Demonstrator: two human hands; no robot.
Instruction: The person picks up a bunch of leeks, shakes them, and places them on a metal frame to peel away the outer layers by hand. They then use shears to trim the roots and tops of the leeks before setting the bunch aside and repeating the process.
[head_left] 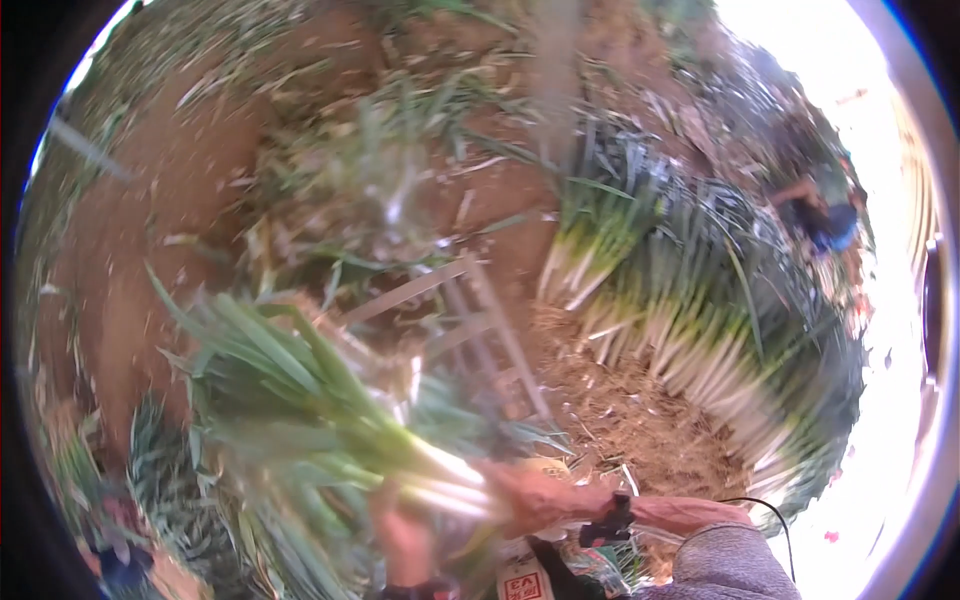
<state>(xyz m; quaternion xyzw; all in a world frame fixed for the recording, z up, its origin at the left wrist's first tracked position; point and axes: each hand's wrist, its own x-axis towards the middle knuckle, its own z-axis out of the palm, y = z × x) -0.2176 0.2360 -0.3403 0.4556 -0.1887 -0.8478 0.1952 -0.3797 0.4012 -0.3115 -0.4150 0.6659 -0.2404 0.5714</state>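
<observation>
A bunch of leeks (330,410) lies slantwise before me, its green leaves fanned to the upper left and its white ends toward my right hand. Reaching in from the right, my right hand (515,495) is closed around the white ends. My left hand (405,540) is against the lower side of the stalks; motion smears its fingers, so their grip is unclear. More leek leaves (270,530) hang or lie below the bunch, blurred.
Just beyond the bunch stands a wooden frame (500,340). Trimmed leeks (680,340) lie in a long row at right on brown soil (600,410). Leaf litter (340,170) covers the ground ahead. Other people show at far right (828,225) and lower left (125,560).
</observation>
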